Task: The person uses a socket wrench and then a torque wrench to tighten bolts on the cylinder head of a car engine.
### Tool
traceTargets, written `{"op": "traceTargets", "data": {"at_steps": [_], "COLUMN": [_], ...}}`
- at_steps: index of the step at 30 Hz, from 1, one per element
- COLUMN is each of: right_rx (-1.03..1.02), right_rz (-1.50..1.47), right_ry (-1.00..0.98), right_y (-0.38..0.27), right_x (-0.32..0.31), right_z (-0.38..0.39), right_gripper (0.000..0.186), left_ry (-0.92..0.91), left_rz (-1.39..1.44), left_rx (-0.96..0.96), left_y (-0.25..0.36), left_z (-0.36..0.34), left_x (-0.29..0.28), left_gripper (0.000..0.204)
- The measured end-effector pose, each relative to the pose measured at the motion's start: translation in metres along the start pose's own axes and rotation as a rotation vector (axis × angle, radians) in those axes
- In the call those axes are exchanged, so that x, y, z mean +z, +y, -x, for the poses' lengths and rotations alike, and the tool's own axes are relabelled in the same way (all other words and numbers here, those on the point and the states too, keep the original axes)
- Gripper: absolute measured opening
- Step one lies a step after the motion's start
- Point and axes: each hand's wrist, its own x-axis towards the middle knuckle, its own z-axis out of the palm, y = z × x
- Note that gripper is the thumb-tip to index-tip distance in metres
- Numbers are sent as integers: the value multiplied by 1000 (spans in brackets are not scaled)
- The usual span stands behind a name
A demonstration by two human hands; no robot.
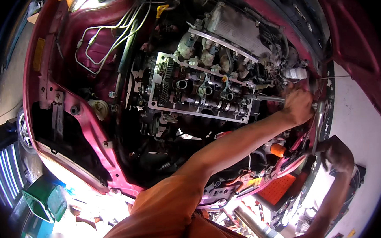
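Note:
My left hand [299,104] is closed around a long metal extension bar [271,98]. The bar's far end reaches the right end of an open cylinder head [185,113], where camshafts and a toothed gear [167,83] lie exposed. Beyond my left hand the bar meets a chrome ratchet wrench [319,121], whose handle points down toward me. My right hand [337,155] is wrapped round the lower end of that handle, its fingers partly in shadow. Where the bar's tip sits exactly is too dark to make out.
Red car bodywork surrounds the engine bay, with the raised hood [358,58] at the right. Thin metal pipes [104,30] loop at upper left. An orange cap [278,150] sits below my left forearm. A green bin [46,200] stands at lower left, and an orange-red panel [277,190] lies near the front.

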Motion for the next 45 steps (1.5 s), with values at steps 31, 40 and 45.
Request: {"op": "traceTargets", "data": {"at_steps": [31,40,45], "right_rx": [188,-359,-67], "right_rz": [373,-166,431], "right_ry": [590,-119,640], "right_y": [-58,-61,-37], "right_x": [-84,-11,-50], "right_z": [-95,-49,-92], "right_gripper": [41,48,33], "left_ry": [-269,211,-183], "left_rz": [-176,-92,-65], "left_rx": [190,198,193], "left_y": [24,-11,11], "left_z": [10,6,12], "left_x": [5,21,4], "left_gripper": [21,16,19]}}
